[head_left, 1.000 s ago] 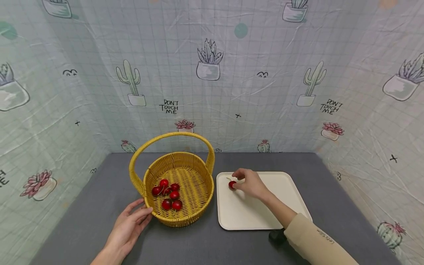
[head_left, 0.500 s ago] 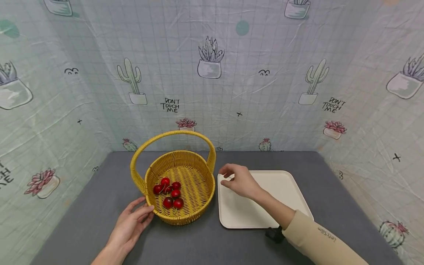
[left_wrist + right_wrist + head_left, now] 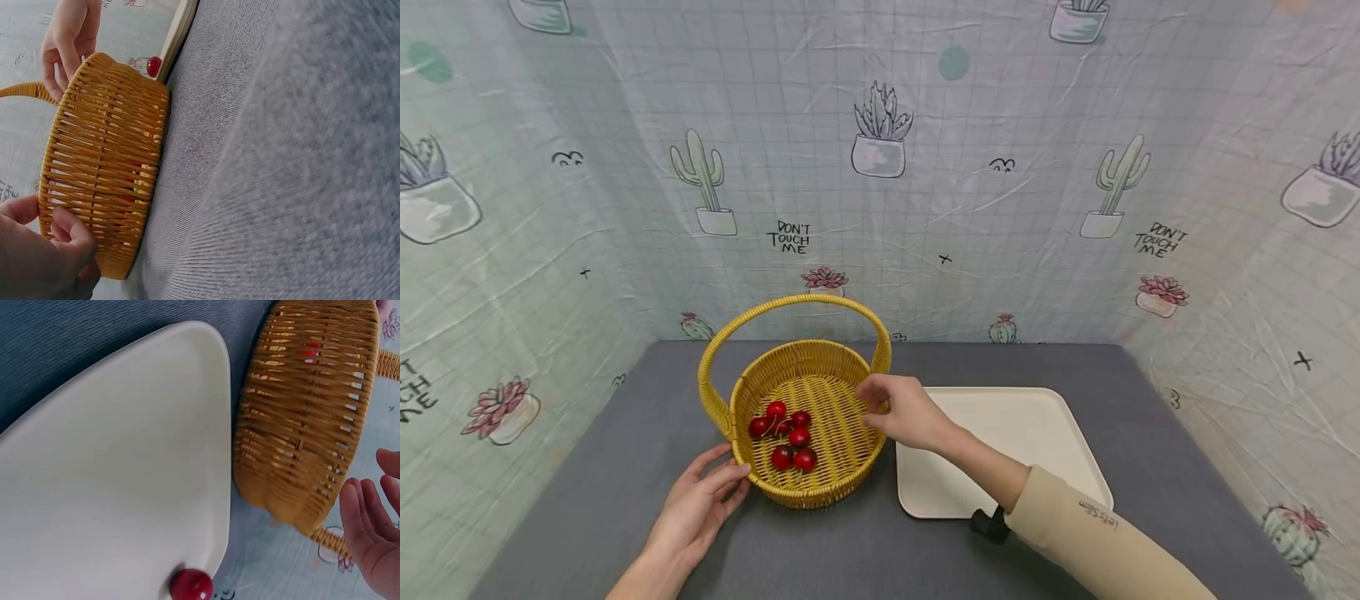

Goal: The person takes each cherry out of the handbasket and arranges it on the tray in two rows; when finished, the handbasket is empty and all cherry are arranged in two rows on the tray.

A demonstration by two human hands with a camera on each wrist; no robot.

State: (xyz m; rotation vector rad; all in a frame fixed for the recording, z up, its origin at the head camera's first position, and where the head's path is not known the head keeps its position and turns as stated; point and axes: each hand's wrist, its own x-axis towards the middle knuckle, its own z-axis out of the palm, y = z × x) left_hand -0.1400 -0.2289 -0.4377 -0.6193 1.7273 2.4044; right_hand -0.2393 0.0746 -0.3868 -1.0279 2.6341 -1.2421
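While the left hand (image 3: 692, 510) rests loosely bent fingers against its outer wall, the yellow woven basket (image 3: 808, 358) stands on the grey table (image 3: 850, 554), left of the cream tray (image 3: 1000, 442), containing glossy red cherries (image 3: 800, 437). Both wrist views show a lone cherry (image 3: 190, 585) at the tray's corner; the right hand (image 3: 904, 409), thumb and fingers apart, blocks it in the head view.

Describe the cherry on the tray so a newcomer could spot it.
Find the yellow wicker basket, then the white tray to its right. In the wrist views, a red cherry sits at the tray's far corner on the basket side. It is the only one seen on the tray; the other cherries lie inside the basket.
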